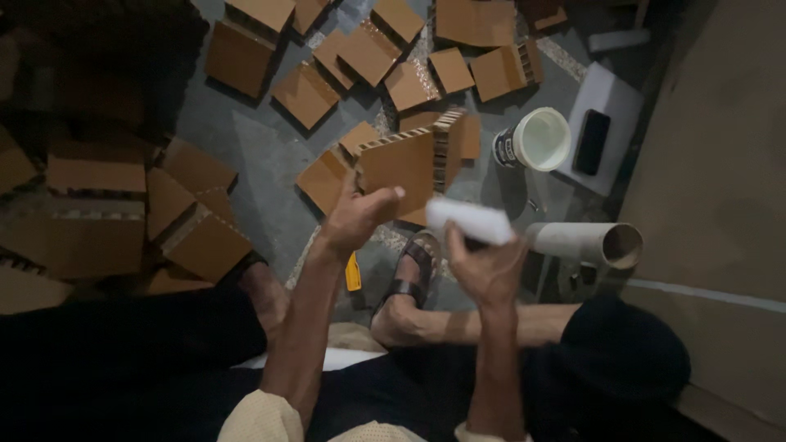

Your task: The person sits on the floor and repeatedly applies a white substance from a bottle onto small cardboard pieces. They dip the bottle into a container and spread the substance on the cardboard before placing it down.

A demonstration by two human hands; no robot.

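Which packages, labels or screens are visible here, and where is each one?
White round plastic tub with dark printed label: on the floor, upper right, open.
Black flat phone with dark screen: lying on a white board, right of the tub.
No signs visible.

Cardboard block held in left hand: matt brown faces, honeycomb paper core exposed at edge. White block in right hand: matt, material not determinable. Bucket: smooth white plastic. Tube: matt paperboard. Floor: rough grey concrete, speckled patches.
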